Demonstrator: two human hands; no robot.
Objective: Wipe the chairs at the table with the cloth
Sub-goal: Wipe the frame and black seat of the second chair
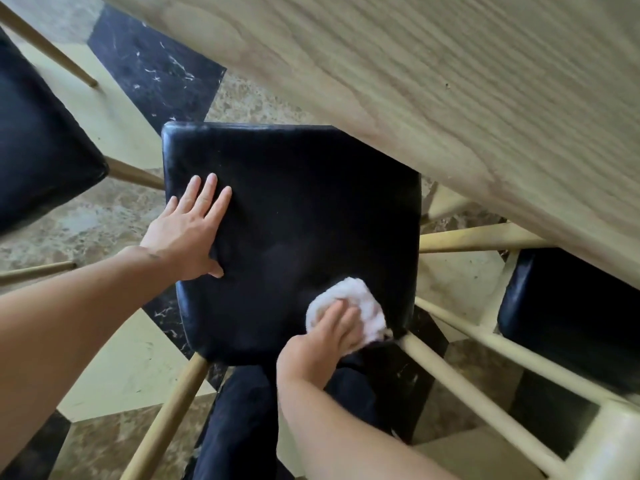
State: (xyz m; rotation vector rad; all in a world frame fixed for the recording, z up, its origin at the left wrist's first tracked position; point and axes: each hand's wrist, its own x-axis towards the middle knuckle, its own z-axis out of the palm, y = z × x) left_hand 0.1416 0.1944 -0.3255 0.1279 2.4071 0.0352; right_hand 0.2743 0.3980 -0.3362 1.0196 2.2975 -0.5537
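white cloth (349, 308) bunched on black chair seat (294, 220), near-right corner.

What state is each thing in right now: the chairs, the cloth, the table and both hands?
Middle chair seat: black, partly tucked under the table, being wiped.
Cloth: white, bunched, pressed on the seat's near right corner.
Right hand: holds the cloth.
Left hand: flat on the seat, fingers straight.
Left chair seat: untouched.
Right chair seat: untouched.
Table: bare wood.
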